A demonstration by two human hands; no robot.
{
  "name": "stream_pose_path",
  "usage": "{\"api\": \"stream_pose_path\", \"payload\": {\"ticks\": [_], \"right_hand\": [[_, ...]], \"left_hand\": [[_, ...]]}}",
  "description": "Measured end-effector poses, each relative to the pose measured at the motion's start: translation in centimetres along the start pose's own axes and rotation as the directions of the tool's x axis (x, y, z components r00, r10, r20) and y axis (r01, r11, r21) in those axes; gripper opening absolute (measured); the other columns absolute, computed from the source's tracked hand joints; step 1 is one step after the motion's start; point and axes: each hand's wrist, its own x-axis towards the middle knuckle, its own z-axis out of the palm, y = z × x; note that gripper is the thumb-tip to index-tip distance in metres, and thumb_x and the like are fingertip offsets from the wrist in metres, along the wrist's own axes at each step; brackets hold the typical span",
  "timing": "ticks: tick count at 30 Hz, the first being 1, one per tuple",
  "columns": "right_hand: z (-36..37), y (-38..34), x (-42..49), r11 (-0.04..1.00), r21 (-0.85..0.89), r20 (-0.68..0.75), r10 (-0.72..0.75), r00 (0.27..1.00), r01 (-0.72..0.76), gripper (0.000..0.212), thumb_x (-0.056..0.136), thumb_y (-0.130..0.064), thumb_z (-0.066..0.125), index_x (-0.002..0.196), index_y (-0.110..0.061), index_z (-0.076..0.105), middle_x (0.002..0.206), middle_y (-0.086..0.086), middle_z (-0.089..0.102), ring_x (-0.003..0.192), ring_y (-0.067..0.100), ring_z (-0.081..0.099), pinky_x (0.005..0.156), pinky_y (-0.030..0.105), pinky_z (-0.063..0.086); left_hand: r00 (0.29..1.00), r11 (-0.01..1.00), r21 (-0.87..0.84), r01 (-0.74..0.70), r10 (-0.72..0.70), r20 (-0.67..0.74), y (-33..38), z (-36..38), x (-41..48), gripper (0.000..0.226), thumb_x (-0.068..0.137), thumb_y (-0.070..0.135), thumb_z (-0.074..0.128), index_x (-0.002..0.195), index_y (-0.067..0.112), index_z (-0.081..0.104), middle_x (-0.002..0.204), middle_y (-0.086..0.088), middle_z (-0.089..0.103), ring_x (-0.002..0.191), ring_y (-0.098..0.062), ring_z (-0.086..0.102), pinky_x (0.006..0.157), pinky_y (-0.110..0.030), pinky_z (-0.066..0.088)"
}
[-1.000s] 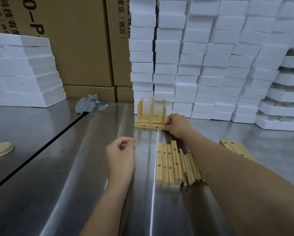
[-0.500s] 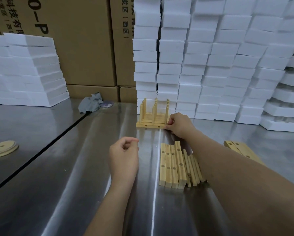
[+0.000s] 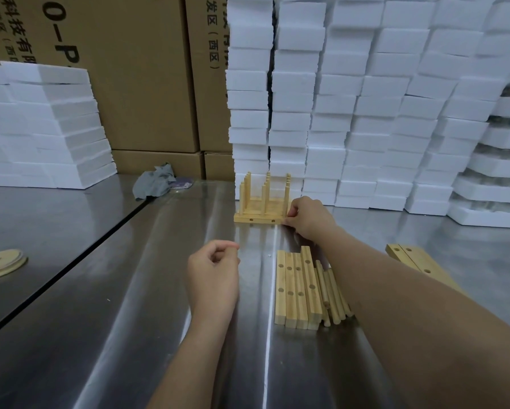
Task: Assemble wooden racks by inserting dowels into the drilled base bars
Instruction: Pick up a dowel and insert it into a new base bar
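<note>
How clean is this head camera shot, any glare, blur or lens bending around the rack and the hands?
Head view: bright streaky glare runs down the steel table; wide-angle bending tilts the foam block stacks at the right edge; the assembled rack, left hand and right hand look sharp, no motion blur; lighting is soft and even, shadows faint.

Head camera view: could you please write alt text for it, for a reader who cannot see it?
A person's right hand touches the right end of an assembled wooden rack on a steel table. The left hand hovers loosely curled beside drilled base bars and loose dowels, before stacked foam blocks.
</note>
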Motion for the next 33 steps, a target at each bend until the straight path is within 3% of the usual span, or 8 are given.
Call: {"api": "stream_pose_path", "payload": {"ticks": [5, 7, 10, 14, 17, 22, 24, 33], "right_hand": [[-1.2, -0.7, -0.6, 1.0, -0.017, 0.047, -0.015, 0.999, 0.016, 0.017, 0.094, -0.023, 0.075, 0.106, -0.021, 0.063, 0.107, 0.006, 0.071, 0.089, 0.025, 0.074, 0.089, 0.045, 0.061], [-2.7, -1.2, -1.6, 0.998, -0.011, -0.041, -0.067, 0.997, 0.067, 0.015, 0.098, -0.025, 0.068, 0.111, -0.024, 0.061, 0.107, 0.005, 0.071, 0.084, 0.022, 0.074, 0.086, 0.045, 0.061], [-6.5, -2.1, -4.7, 0.99, 0.086, -0.242, -0.091, 0.966, 0.115, 0.009, 0.099, -0.031, 0.062, 0.104, -0.024, 0.064, 0.099, -0.002, 0.073, 0.084, 0.022, 0.073, 0.082, 0.046, 0.062], [-11.0, -1.7, -12.4, 0.956, 0.231, -0.362, -0.088, 0.928, 0.181, 0.01, 0.095, -0.037, 0.062, 0.088, -0.032, 0.066, 0.079, -0.009, 0.071, 0.071, 0.016, 0.071, 0.069, 0.042, 0.062], [-11.2, 0.2, -19.8, 0.942, 0.257, -0.414, -0.094, 0.905, 0.216, 0.015, 0.093, -0.041, 0.061, 0.083, -0.032, 0.067, 0.07, -0.01, 0.068, 0.069, 0.008, 0.067, 0.063, 0.035, 0.054], [-7.0, 2.5, -28.8, 0.956, 0.087, -0.278, -0.248, 0.928, 0.281, 0.01, 0.097, -0.041, 0.064, 0.088, -0.036, 0.064, 0.059, -0.013, 0.062, 0.055, 0.007, 0.06, 0.049, 0.018, 0.04], [-6.3, 2.3, -29.1, 0.941, -0.031, -0.218, -0.334, 0.917, 0.336, 0.013, 0.1, -0.046, 0.059, 0.096, -0.036, 0.067, 0.057, -0.012, 0.061, 0.056, 0.005, 0.06, 0.051, 0.02, 0.046], [-6.2, 3.1, -28.6, 0.911, -0.092, -0.207, -0.413, 0.887, 0.403, 0.021, 0.1, -0.05, 0.054, 0.094, -0.034, 0.067, 0.056, -0.011, 0.057, 0.053, 0.007, 0.057, 0.054, 0.029, 0.049]], "left_hand": [[1.0, 1.0, 0.009, -0.014, 0.014, 0.019, 0.1, 0.2, 0.0, 0.024, 0.096, 0.015, 0.065, 0.082, 0.029, 0.08, 0.069, 0.009, 0.072, 0.058, -0.007, 0.062, 0.062, -0.033, 0.049], [0.998, 0.999, 0.045, -0.031, 0.028, 0.064, 0.2, 0.3, -0.1, 0.024, 0.096, 0.017, 0.066, 0.082, 0.029, 0.079, 0.068, 0.009, 0.071, 0.057, -0.005, 0.061, 0.06, -0.029, 0.049], [0.985, 0.992, 0.101, -0.075, 0.058, 0.161, 0.5, 0.7, -0.5, 0.024, 0.097, 0.016, 0.067, 0.081, 0.028, 0.08, 0.069, 0.007, 0.071, 0.059, -0.002, 0.06, 0.056, -0.015, 0.046], [0.96, 0.97, 0.187, -0.156, 0.104, 0.26, 1.7, 1.8, -1.8, 0.017, 0.097, 0.022, 0.071, 0.084, 0.028, 0.079, 0.076, 0.007, 0.073, 0.073, -0.007, 0.067, 0.068, -0.026, 0.048], [0.922, 0.891, 0.337, -0.305, 0.188, 0.34, 2.6, 2.4, -3.5, 0.021, 0.098, 0.031, 0.07, 0.078, 0.031, 0.073, 0.072, 0.015, 0.069, 0.069, -0.001, 0.063, 0.061, -0.025, 0.045], [0.86, 0.718, 0.497, -0.488, 0.296, 0.417, 3.7, 2.3, -5.5, 0.041, 0.095, 0.05, 0.065, 0.066, 0.02, 0.061, 0.066, 0.015, 0.064, 0.065, -0.004, 0.06, 0.052, -0.027, 0.034], [0.848, 0.658, 0.546, -0.519, 0.315, 0.427, 3.9, 2.3, -5.9, 0.049, 0.094, 0.058, 0.063, 0.067, 0.018, 0.058, 0.06, 0.008, 0.062, 0.06, -0.007, 0.058, 0.052, -0.028, 0.033], [0.809, 0.597, 0.566, -0.569, 0.284, 0.514, 3.2, 2.2, -6.1, 0.056, 0.089, 0.066, 0.065, 0.071, 0.014, 0.06, 0.063, 0.001, 0.065, 0.065, -0.013, 0.061, 0.058, -0.031, 0.038]]}}
